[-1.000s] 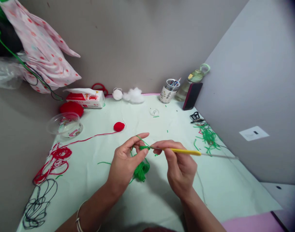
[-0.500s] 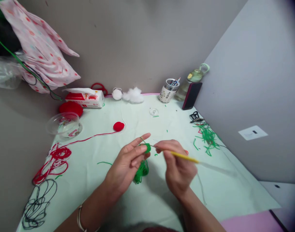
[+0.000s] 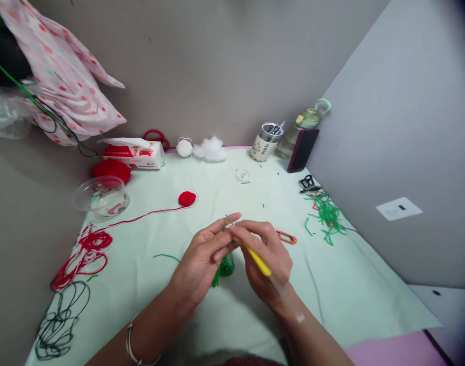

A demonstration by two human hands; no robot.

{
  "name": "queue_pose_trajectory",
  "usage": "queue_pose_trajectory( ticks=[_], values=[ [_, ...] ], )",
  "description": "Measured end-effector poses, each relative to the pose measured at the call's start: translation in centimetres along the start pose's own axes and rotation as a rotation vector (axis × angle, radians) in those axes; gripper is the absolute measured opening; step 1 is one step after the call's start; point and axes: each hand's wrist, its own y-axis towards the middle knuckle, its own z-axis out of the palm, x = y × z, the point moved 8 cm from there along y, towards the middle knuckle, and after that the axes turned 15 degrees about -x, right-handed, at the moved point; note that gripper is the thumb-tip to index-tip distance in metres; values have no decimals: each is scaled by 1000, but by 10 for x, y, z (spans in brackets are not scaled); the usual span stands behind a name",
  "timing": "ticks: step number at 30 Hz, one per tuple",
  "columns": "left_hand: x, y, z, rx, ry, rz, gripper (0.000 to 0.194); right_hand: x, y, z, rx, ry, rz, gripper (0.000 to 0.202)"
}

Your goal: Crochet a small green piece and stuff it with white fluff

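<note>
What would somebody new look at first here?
Probably the yellow-handled tool in the right hand, with green yarn showing between that hand and the left hand. Then maybe the small red ball on the pale cloth beyond them, or the spotted pink fabric hanging at the upper left.

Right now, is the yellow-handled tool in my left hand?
No, your right hand grips the yellow-handled tool, its handle pointing back toward your right forearm.

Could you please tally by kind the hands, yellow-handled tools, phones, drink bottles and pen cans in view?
Hands: 2 (left hand, right hand)
Yellow-handled tool: 1
Phone: 1
Drink bottle: 1
Pen can: 1
Total: 6
</note>
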Motion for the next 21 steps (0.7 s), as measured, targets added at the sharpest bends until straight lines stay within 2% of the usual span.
queue_pose_trajectory(
  ticks=[2,4,6,10,16,21],
  values=[
    [1,1,1,28,-54,-60,34,-13,3,-5,-50,95,184,28],
    [-5,2,-2,6,-63,-18,32,-29,3,-5,-83,242,421,23],
    [-11,1,-4,-12,-6,55,35,-36,1,0,-59,355,573,19],
    [-13,-1,-5,-23,164,146,37,-37,-3,7,12,346,608,15],
    [-11,0,-5,4,192,152,34,-50,-10,8,-18,466,765,18],
    [-11,-4,-3,-17,164,120,45,-44,-10,9,-1,487,714,15]
  ],
)
